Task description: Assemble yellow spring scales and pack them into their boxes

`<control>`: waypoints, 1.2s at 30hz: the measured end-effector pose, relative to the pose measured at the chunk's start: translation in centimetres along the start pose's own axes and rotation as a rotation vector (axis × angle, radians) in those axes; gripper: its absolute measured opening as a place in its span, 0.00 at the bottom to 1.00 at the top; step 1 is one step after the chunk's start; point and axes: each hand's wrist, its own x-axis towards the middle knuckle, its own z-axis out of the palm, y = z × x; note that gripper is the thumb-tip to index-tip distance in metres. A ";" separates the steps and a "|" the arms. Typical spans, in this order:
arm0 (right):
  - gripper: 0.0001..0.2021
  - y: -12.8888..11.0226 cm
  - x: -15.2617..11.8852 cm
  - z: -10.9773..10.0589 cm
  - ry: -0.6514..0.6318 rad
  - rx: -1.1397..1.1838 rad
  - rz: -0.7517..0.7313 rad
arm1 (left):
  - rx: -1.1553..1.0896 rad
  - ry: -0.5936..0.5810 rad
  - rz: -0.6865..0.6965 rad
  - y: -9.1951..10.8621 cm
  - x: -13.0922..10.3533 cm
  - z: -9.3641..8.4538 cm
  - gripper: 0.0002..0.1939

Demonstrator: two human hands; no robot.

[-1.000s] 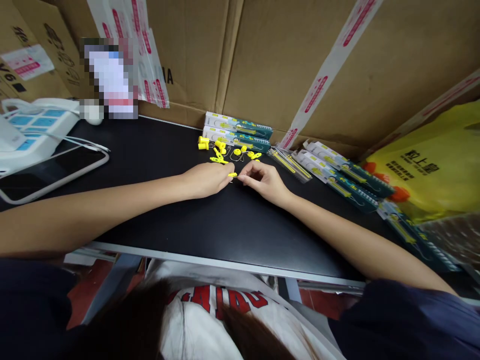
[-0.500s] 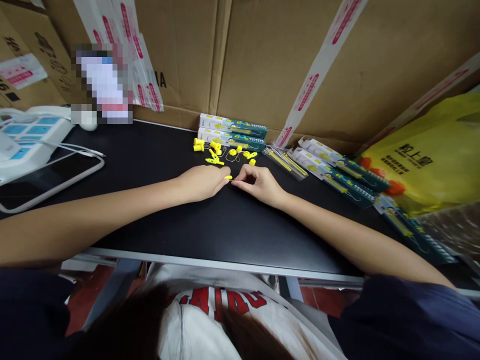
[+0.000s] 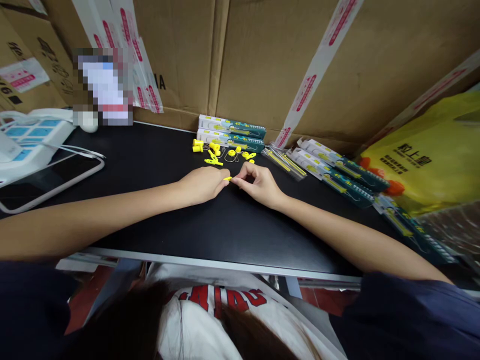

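My left hand (image 3: 205,185) is closed, its thumb and finger pinching a small yellow plastic piece (image 3: 227,178). The fingertips of my right hand (image 3: 260,184) meet the right end of that piece in a pinch. Whatever lies between the right fingertips is too small to make out. Just behind the hands, several loose yellow plastic parts (image 3: 213,161) are scattered on the black tabletop (image 3: 225,225). Bent metal wire pieces (image 3: 233,157) lie among them.
Two narrow printed boxes (image 3: 231,140) stand behind the parts. Clear packets with yellow sticks (image 3: 285,162) lie to their right, then more printed boxes (image 3: 333,177) and a yellow bag (image 3: 423,155). On the left are a phone (image 3: 52,182) and a power strip (image 3: 41,137). Cardboard (image 3: 262,60) walls the back.
My right fingertips have come up against the yellow piece, closing the small gap seen earlier. The left hand has hardly moved, and the view has shifted slightly.
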 end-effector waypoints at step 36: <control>0.10 -0.7 -0.4 0.2 0.131 -0.076 -0.174 | -0.734 0.112 0.012 0.5 -0.1 0.6 0.04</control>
